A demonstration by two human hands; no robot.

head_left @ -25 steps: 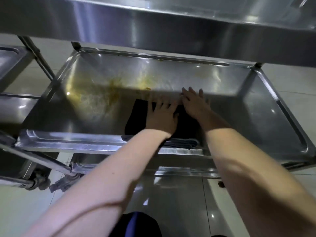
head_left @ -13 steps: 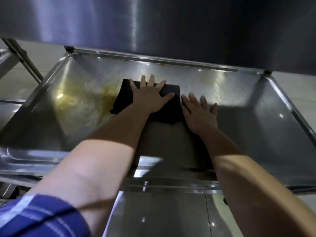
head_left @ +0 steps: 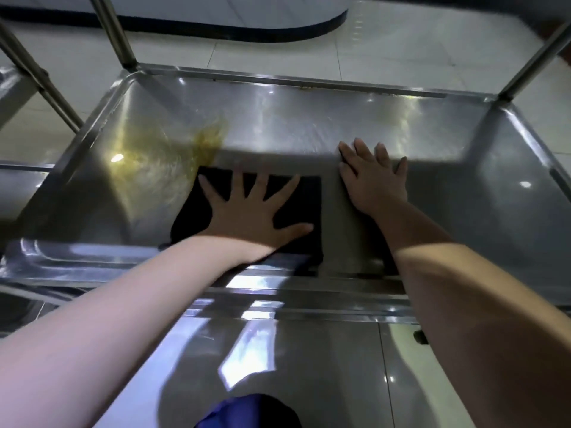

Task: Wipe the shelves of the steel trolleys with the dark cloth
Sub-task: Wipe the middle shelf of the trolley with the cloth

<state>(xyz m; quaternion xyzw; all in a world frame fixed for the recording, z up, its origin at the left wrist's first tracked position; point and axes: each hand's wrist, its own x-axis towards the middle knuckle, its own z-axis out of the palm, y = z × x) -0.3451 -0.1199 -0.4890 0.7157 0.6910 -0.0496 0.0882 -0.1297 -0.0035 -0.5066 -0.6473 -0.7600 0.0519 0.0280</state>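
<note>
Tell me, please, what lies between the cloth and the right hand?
Only a bare strip of shelf separates the cloth from the right hand, in the head view.

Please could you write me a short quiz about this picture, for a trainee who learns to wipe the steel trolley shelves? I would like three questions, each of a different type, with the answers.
1. True or false: the right hand rests flat on bare steel, beside the dark cloth and not on it.
2. Which hand presses the cloth onto the shelf? A. the left hand B. the right hand C. both hands
3. Fill in: the yellowish stain lies to the ___ of the cloth.
Key: 1 true; 2 A; 3 left.
</note>
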